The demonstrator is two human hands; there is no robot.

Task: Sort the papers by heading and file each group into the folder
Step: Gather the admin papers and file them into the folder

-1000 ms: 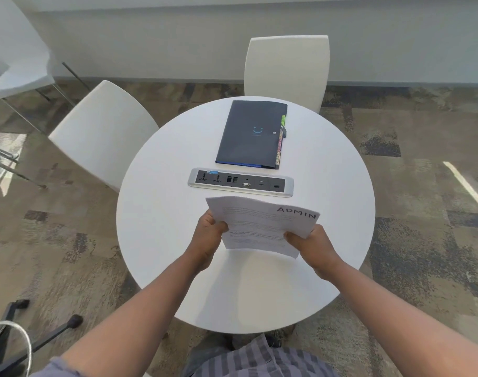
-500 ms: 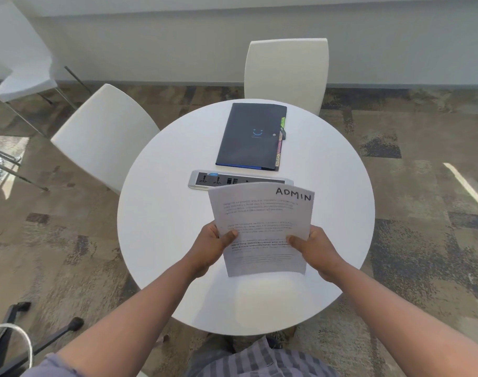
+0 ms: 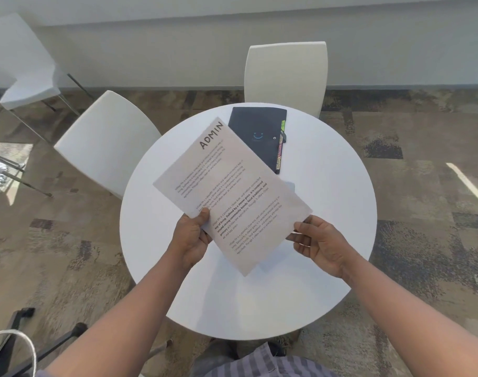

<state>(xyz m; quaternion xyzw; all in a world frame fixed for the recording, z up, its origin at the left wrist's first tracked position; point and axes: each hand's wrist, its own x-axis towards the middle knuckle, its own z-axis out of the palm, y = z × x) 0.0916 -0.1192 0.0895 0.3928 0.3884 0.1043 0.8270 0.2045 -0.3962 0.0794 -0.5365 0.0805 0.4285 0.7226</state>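
I hold a stack of white printed papers [image 3: 232, 191] above the round white table [image 3: 327, 200]. The top sheet is headed "ADMIN" by hand and lies turned, with its heading pointing up and left. My left hand [image 3: 191, 238] pinches the lower left edge, thumb on top. At the right corner, my right hand [image 3: 322, 243] holds the stack with loosely curled fingers. The dark folder [image 3: 257, 126] lies closed at the far side of the table, with coloured tabs along its right edge. The papers hide its near left corner.
Two white chairs stand at the table, one at the far side [image 3: 285, 74] and one to the left [image 3: 107, 142]. A third white chair [image 3: 20, 63] stands far left. A black chair base [image 3: 17, 330] is on the carpet at bottom left.
The papers have been lifted and turned anticlockwise, so the heading now points up-left. They now cover the table's socket strip and part of the folder. My right hand's grip has loosened.
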